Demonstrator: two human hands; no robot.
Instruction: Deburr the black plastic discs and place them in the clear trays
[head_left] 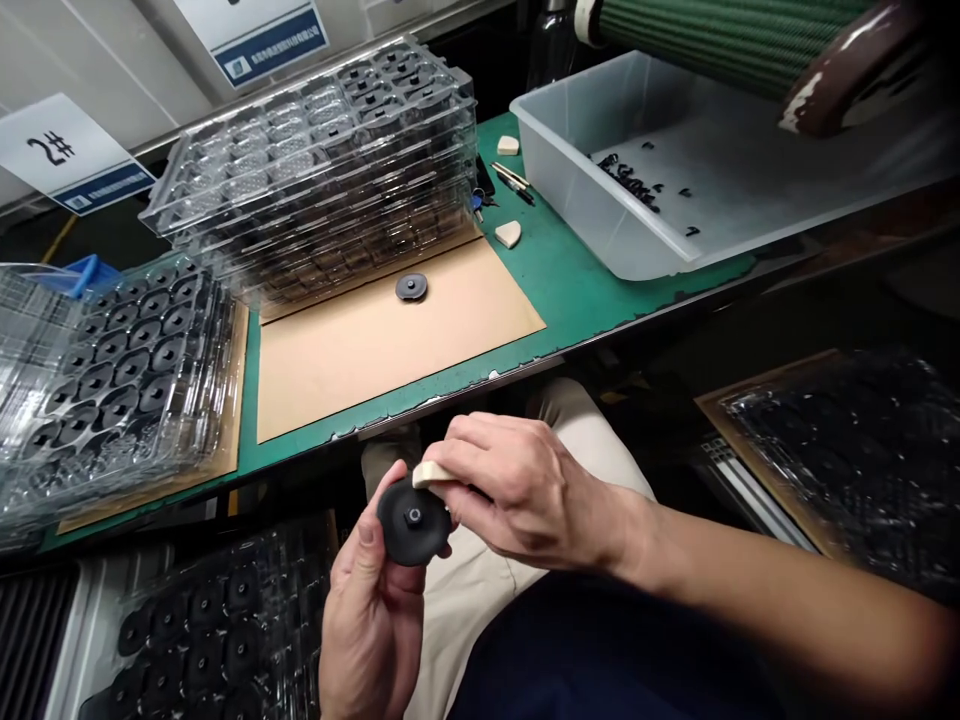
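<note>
1. Your left hand (pixel 375 610): fingers curled up around a black round disc (pixel 412 520), thumb pressed on its near-left edge. The disc sits below the bench edge, over your lap, face toward you, with a small hub at its centre.
2. Your right hand (pixel 517 495): fingers pinched together on a small cream-coloured block (pixel 433 473), which touches the top edge of the disc.
3. Green bench mat (pixel 570 280): runs across the frame above your hands.
4. Brown card sheet (pixel 375 340): lies flat on the mat; one loose black disc (pixel 412 287) rests near its far edge.
5. Stack of clear blister trays (pixel 322 170): stands behind the card sheet, its compartments holding dark parts.
6. Second stack of trays (pixel 112 370): at the left of the bench, filled with rows of black discs.
7. Clear plastic bin (pixel 585 200): at the right of the bench, with small black scraps on its floor.
8. Two more cream blocks (pixel 508 233) (pixel 508 145): on the mat between tray stack and bin, well apart from your hands.
9. Tray of discs (pixel 210 630): low at the left, beneath the bench.
</note>
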